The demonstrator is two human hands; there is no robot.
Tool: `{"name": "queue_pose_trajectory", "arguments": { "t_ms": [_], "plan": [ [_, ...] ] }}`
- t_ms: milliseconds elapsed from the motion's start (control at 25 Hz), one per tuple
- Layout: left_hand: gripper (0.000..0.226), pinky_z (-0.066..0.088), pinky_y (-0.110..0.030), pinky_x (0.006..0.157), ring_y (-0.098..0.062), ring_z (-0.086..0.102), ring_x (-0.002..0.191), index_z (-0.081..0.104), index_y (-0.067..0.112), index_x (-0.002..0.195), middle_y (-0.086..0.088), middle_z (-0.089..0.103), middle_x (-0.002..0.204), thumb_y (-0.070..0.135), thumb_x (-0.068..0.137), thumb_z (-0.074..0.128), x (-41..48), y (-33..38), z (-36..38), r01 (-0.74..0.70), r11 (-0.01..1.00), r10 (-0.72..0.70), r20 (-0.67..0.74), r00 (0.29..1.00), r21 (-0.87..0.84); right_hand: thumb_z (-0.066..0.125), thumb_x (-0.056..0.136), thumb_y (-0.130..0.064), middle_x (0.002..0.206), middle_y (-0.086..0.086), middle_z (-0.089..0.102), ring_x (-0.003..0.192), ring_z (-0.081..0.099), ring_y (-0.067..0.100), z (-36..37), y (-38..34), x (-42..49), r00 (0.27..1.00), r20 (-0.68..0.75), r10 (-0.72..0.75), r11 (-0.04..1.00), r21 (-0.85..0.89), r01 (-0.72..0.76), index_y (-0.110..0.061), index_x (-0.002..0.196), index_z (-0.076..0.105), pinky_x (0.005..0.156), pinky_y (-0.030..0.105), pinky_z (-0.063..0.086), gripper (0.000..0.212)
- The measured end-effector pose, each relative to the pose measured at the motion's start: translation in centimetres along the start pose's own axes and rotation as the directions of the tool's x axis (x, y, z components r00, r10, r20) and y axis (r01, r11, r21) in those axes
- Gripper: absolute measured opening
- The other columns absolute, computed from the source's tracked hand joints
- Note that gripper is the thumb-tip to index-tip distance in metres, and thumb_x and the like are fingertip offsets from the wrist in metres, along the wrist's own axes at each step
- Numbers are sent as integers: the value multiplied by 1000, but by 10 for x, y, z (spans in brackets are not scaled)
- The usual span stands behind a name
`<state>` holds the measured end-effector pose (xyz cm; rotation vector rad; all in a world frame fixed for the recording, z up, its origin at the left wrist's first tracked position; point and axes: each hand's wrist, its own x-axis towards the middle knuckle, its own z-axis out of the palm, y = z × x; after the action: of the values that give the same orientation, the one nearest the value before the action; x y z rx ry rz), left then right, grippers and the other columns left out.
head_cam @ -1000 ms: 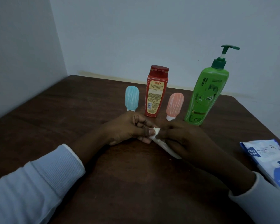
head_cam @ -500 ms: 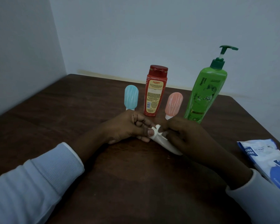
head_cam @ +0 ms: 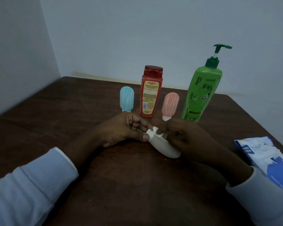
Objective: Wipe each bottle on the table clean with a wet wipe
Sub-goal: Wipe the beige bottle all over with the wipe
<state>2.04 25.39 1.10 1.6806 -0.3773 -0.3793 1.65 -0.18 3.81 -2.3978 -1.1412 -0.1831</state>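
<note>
- Surface (head_cam: 72, 128): four bottles (head_cam: 151, 93) standing at twelve o'clock
- Left hand (head_cam: 121, 129) pinches the cap of the white bottle (head_cam: 163, 147) lying at centre
- Right hand (head_cam: 186, 137) pinches the wipe (head_cam: 159, 135) against it
- The wipe has shifted from body to neck; this bottle seems nearly done

1. Four bottles stand in a row across the table (head_cam: 64, 111), toward its far edge: blue bottle (head_cam: 127, 99), red bottle (head_cam: 151, 93), pink bottle (head_cam: 170, 105) and tall green pump bottle (head_cam: 201, 93). The gaps between them are narrow.
2. Just in front of the row, the left hand (head_cam: 124, 131) and right hand (head_cam: 186, 137) meet on a white bottle (head_cam: 165, 147), blocking the straight way in.
3. Bare wood runs wide along the left edge to the far left corner.
4. A bare strip lies behind the row, up to the wall.
5. A wipes pack (head_cam: 266, 159) lies at the right edge, with only a narrow lane beside the right forearm.
</note>
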Motion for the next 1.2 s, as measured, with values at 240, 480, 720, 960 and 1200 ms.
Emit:
{"name": "queue_pose_trajectory", "arguments": {
  "t_ms": [240,480,720,960,1200],
  "plan": [
    [42,61,-35,95,-31,72,115,69,-2,121,-17,75,119,-15,81,75,0,2,1,-20,1000,20,1,1000,13,62,85,-27,91,-10,67,87,63,5,-27,15,-13,997,-8,71,996,50,-70,-23,89,70,75,29,51,9],
    [42,62,-33,92,-29,73,114,68,-8,119,-16,76,118,-19,79,74,-3,6,5,-55,998,54,19,998,37,62,91,-5,108,-12,67,102,61,1,-4,4,-4,998,-46,43,990,137,-36,-23,107,72,84,18,49,27],
    [37,62,-32,90,-28,74,110,70,-4,114,-15,77,115,-16,79,76,-2,6,3,-35,997,38,-41,998,61,58,80,-32,91,-7,68,87,65,9,-30,19,-13,987,119,111,987,105,-124,-27,89,69,78,39,52,15],
    [31,63,-36,91,-30,75,107,72,-2,107,-16,78,111,-15,80,76,-5,8,7,-52,995,52,-7,999,84,65,90,-8,106,-11,68,99,63,3,-5,3,-5,999,-44,-4,994,107,9,-23,109,72,83,27,52,25],
    [28,63,-30,84,-26,75,104,74,4,101,-13,78,110,-14,79,75,-8,13,4,-75,997,77,-145,986,17,67,90,-12,107,-13,69,101,65,6,-22,14,-12,991,-33,131,971,206,-121,-27,106,71,88,39,54,23]
  ]
}}
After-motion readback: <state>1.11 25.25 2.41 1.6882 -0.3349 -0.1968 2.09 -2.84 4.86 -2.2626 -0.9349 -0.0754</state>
